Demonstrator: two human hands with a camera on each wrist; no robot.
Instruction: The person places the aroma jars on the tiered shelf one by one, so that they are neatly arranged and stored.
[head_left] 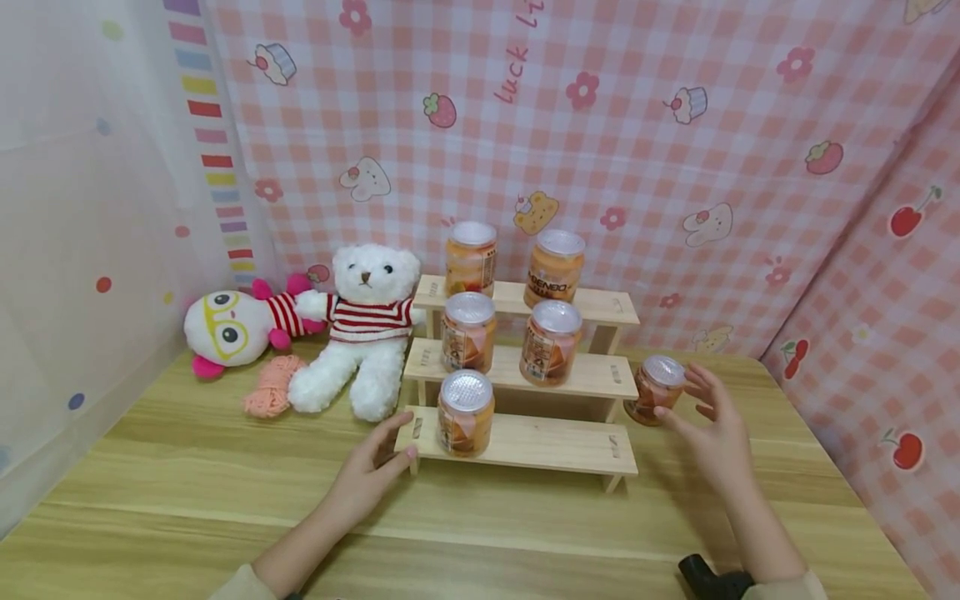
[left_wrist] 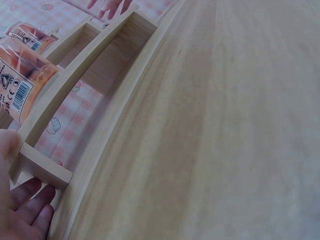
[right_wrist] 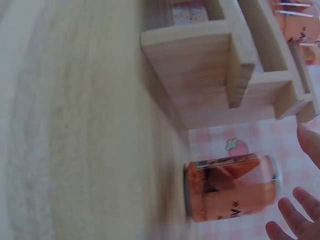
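Note:
My right hand (head_left: 712, 437) is spread beside a clear jar (head_left: 658, 392) with a silver lid and orange contents, standing on the table right of a wooden three-step rack (head_left: 555, 440). In the right wrist view, a gap shows between the fingertips (right_wrist: 287, 207) and that jar (right_wrist: 230, 187). At the left end of the lowest step, my left hand (head_left: 367, 475) touches the wood with thumb and forefinger, its other fingers loosely bent beside the rack leg (left_wrist: 45, 167). On the lowest step stands one jar (head_left: 467, 417). Two jars stand on each of the middle and top steps.
A white teddy bear (head_left: 367, 321) in a striped shirt sits left of the rack. Beside it lie a plush toy with yellow glasses (head_left: 225, 329) and a pink yarn ball (head_left: 273, 386). A black object (head_left: 712, 579) is near my right forearm. Checked cloth hangs behind the table.

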